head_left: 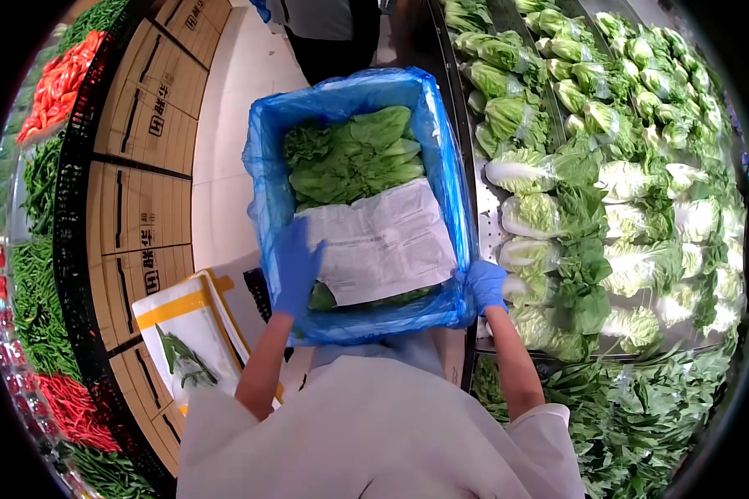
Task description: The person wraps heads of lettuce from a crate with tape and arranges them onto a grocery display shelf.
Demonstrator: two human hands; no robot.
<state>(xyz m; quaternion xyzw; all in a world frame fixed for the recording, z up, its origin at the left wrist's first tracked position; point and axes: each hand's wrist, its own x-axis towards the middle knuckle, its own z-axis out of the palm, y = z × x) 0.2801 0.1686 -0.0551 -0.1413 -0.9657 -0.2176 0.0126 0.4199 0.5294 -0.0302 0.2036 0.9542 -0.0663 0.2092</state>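
Observation:
A crate lined with blue plastic [262, 158] stands in front of me, holding leafy green lettuce [358, 158]. A creased white paper sheet [383, 245] covers the lower part of the leaves. My left hand [296, 264], in a blue glove, is over the crate's left side by the paper's left edge, fingers apart and slightly blurred. On the crate's lower right edge, my right hand [485, 285], also gloved in blue, has its fingers closed round the plastic-covered rim.
Shelves of lettuce and Chinese cabbage [533, 216] rise on the right. A taped white box [179, 333] with loose leaves sits lower left. Peppers [62, 83] fill the left display above cardboard-coloured panels [141, 200]. Another person [324, 41] stands beyond the crate.

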